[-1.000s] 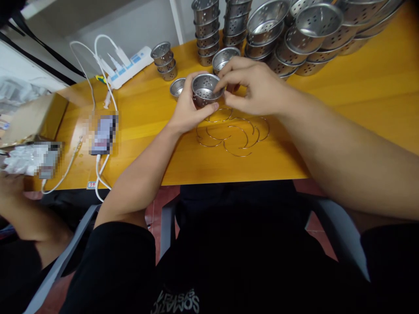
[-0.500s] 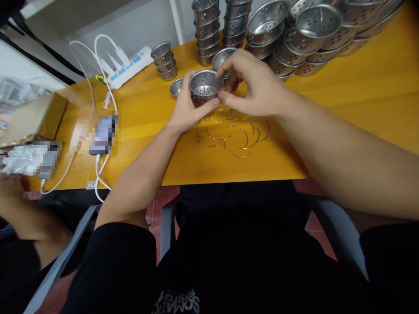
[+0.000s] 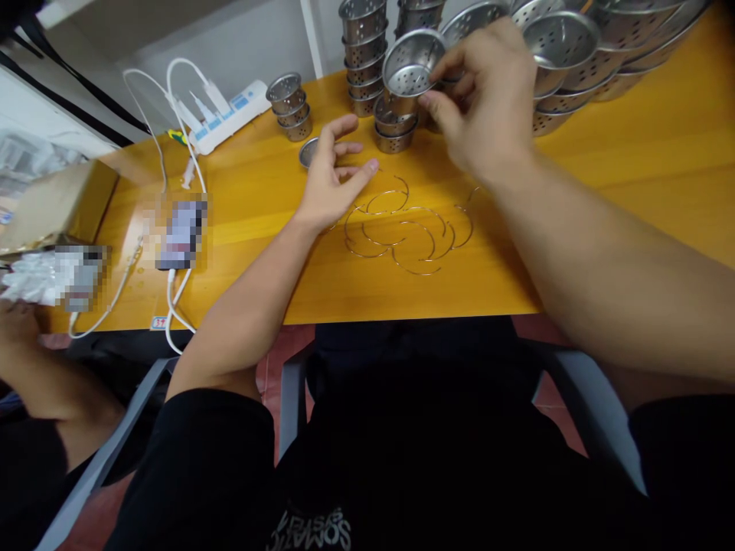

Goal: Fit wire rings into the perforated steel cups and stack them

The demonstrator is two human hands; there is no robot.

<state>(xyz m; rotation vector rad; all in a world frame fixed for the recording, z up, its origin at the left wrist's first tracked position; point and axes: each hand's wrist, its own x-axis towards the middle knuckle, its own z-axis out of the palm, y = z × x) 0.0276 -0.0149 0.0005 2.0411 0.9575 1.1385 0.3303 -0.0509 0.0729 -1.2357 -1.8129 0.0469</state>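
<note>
Pinched by its rim, a perforated metal cup (image 3: 410, 73) hangs from my right hand (image 3: 488, 99), tilted so that its holed bottom shows. Right below it stands a short stack of like cups (image 3: 395, 130); whether the held cup touches the stack I cannot tell. My left hand (image 3: 338, 172) holds nothing, its fingers apart and curved above the table. Just behind that hand a small metal cup (image 3: 308, 153) is partly hidden. Several thin curved wires (image 3: 413, 222) lie on the table in front of my hands.
Tall stacks of perforated cups (image 3: 364, 53) and wider bowls (image 3: 560, 46) line the back. A shorter stack (image 3: 290, 107) stands left of them, near a power strip (image 3: 235, 115). A phone (image 3: 182, 236) with cables lies left. Another person's arm (image 3: 63, 375) is at far left.
My right hand has carried the cup up and to the right, away from my left hand, over the short stack. My left hand has let go of it and stays in place.
</note>
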